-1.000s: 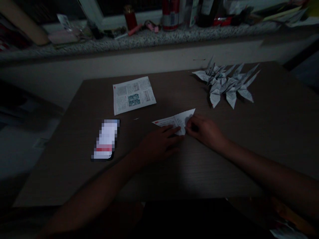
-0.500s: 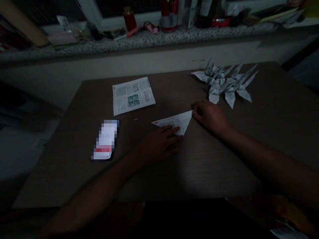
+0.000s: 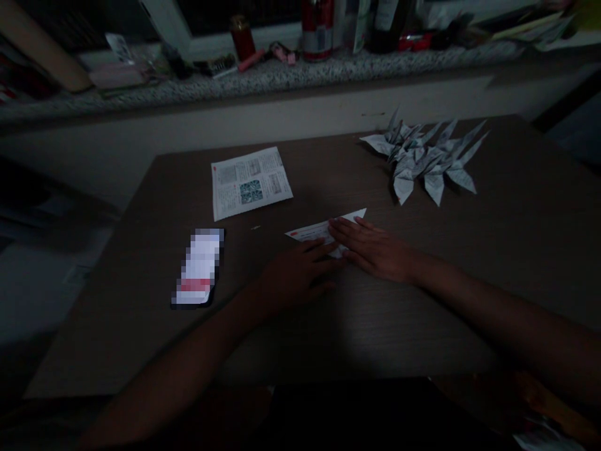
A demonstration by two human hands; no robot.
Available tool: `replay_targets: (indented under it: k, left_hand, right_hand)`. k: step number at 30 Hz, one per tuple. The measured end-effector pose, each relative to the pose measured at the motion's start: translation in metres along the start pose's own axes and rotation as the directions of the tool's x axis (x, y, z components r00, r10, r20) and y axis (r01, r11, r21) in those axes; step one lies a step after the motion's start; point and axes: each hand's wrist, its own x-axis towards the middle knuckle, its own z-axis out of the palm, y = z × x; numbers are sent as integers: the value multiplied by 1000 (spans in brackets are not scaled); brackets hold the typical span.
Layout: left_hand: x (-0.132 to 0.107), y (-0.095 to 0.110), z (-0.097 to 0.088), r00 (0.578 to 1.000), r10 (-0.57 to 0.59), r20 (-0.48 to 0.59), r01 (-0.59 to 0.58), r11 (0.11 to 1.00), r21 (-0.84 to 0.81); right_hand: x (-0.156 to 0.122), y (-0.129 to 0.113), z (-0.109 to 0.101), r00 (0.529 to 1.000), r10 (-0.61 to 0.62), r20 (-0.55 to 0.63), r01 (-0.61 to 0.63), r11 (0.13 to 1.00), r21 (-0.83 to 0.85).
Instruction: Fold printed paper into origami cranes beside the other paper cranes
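A printed sheet of paper folded into a triangle (image 3: 305,232) lies on the dark table in front of me, its long edge facing the window. My left hand (image 3: 298,272) rests on its lower left part with the fingers spread. From the right, my right hand (image 3: 375,247) lies flat over the triangle's right half, fingers stretched out to the left. The two hands nearly meet over the paper and hide much of its lower part. Only the two side corners and the upper edge show well.
Several folded paper figures with pointed tips (image 3: 427,160) stand clustered at the back right. A flat printed sheet (image 3: 252,183) lies at the back left, above a lit phone (image 3: 200,266). Beyond the table, a stone windowsill (image 3: 188,88) carries a can (image 3: 318,28), bottles and clutter.
My right hand has moved left from the triangle's right corner onto its face, and its curled fingers have straightened. My left hand has stayed in place on the paper.
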Motion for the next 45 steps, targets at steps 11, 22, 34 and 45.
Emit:
replay_targets:
  k: [11,22,34,45]
  left_hand:
    - [-1,0,-1,999,-33,25,33,999,-20]
    - [2,3,0,999,-30,15,30,999,15]
    - [3,3,3,997,-34,-67,36,999,24]
    - [2,-5,-5,971,-180,-160,198,974,108]
  right_hand:
    - [-1,34,-7,960,278,-45,-281,956,-89]
    - [-1,37,0,917,360,-170,-382,917,-116]
    - [0,25,-15,988,76,-137,-66,995,80]
    - [-5,10,-17,993,-26,-112,39,993,111]
